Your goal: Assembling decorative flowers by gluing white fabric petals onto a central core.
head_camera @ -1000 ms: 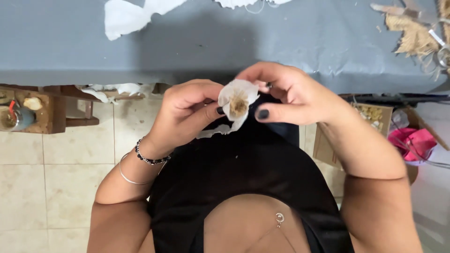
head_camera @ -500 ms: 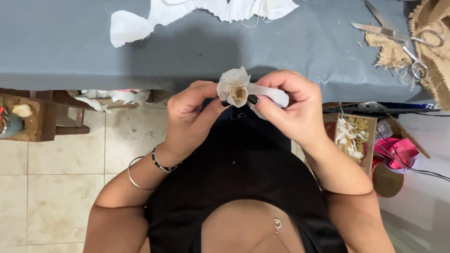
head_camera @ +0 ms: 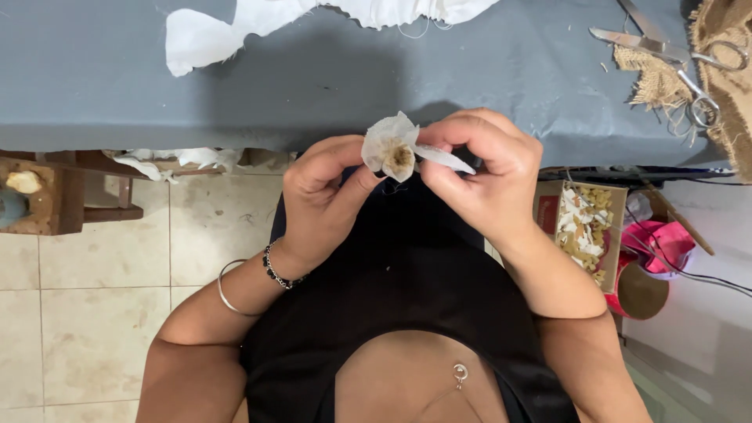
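Both hands are up close, just in front of the counter edge, pinching a small rolled white fabric flower with a brownish centre [head_camera: 392,149]. Left hand [head_camera: 325,192] grips it from below, right hand [head_camera: 486,172] pinches a loose petal strip. Further back on the grey cloth-covered counter [head_camera: 313,78]: white fabric scraps [head_camera: 235,27], steel scissors [head_camera: 666,55] and burlap [head_camera: 654,78].

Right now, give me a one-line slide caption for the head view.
Both hands, left hand and right hand, pinch a small white fabric flower at the edge of a grey table.
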